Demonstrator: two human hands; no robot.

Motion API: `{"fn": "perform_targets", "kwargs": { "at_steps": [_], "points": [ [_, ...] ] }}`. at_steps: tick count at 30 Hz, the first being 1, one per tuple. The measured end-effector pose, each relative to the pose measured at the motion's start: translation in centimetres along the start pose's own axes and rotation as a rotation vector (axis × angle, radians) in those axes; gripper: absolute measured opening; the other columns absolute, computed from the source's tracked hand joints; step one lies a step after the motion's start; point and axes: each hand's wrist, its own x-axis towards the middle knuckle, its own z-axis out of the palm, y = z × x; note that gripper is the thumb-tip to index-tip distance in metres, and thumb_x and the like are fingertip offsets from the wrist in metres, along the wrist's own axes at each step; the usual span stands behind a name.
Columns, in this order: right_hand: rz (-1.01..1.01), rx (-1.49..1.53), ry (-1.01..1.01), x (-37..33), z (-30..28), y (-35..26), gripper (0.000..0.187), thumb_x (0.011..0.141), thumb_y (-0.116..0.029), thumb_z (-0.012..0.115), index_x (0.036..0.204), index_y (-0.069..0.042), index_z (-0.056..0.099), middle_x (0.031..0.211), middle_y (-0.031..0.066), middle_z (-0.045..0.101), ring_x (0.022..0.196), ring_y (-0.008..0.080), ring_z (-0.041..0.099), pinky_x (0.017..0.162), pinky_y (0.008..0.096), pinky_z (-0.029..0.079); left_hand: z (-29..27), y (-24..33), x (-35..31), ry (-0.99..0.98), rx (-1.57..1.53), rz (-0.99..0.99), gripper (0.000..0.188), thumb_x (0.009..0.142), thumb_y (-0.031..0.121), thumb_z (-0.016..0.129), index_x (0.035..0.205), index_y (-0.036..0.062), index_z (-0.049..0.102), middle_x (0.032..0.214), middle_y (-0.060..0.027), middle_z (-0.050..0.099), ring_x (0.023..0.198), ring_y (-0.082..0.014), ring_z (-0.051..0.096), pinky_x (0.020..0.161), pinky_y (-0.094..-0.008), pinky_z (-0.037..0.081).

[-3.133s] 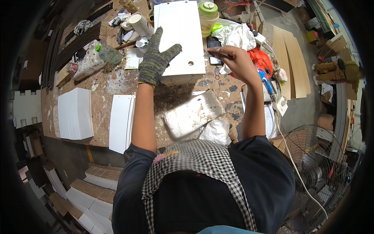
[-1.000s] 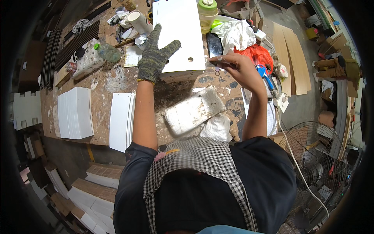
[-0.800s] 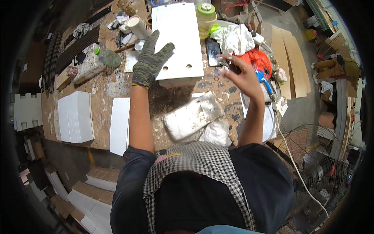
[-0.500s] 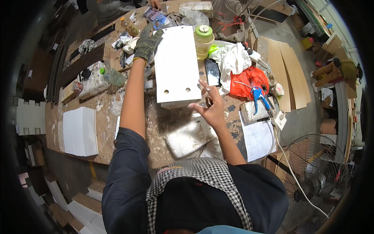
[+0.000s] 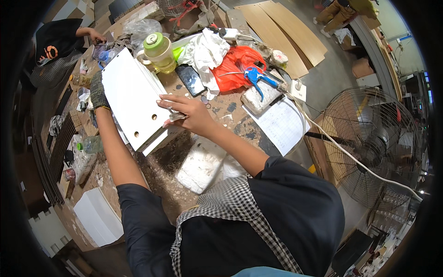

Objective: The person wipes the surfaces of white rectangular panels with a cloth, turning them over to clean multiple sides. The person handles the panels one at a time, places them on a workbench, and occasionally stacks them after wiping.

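Observation:
A white panel (image 5: 131, 99) with small drilled holes lies on a stained workbench (image 5: 161, 157), on top of other white boards. My left hand (image 5: 97, 90), in a grey knit glove, grips the panel's far left edge. My right hand (image 5: 188, 113) is bare and rests against the panel's near right edge. Its fingers pinch a small metal piece (image 5: 176, 117) close to that edge.
Behind the panel stand a jug with a green lid (image 5: 157, 50), a phone (image 5: 190, 79), white cloth (image 5: 205, 48), a red bag (image 5: 235, 64) and a blue tool (image 5: 256, 76). A paper sheet (image 5: 279, 124), foam block (image 5: 200, 164), fan (image 5: 374, 147) and another person (image 5: 57, 44) are around.
My left hand slid from the top of the panel to its far left edge. My right hand came from the right side to the panel's near edge. The view swung and moved closer.

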Motion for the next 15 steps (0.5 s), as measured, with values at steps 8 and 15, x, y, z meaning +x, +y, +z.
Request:
{"fn": "perform_targets", "kwargs": {
  "at_steps": [8,15],
  "points": [
    [0.651,-0.326,0.527,-6.3,-12.0,5.8,0.036,0.092,-0.04,0.071,0.111,-0.009,0.071,0.1,0.0112,0.072,0.087,0.0218,0.069,0.078,0.036,0.053,-4.9,2.6,-6.0,0.106,-0.346,-0.209,0.046,0.101,0.032,0.055,0.138,0.0052,0.056,0.136,-0.0086,0.059,0.125,-0.0183,0.057,0.098,-0.0314,0.05],
    [0.613,-1.109,0.273,-14.1,-19.3,14.2,0.032,0.096,-0.02,0.054,0.121,0.0,0.063,0.101,0.0199,0.061,0.096,0.04,0.06,0.082,0.0511,0.048,-5.4,7.6,-14.3,-0.173,-0.408,-0.276,0.048,0.101,0.032,0.055,0.14,0.004,0.054,0.14,-0.0126,0.056,0.128,-0.0234,0.054,0.102,-0.0338,0.046]
  ]
}}
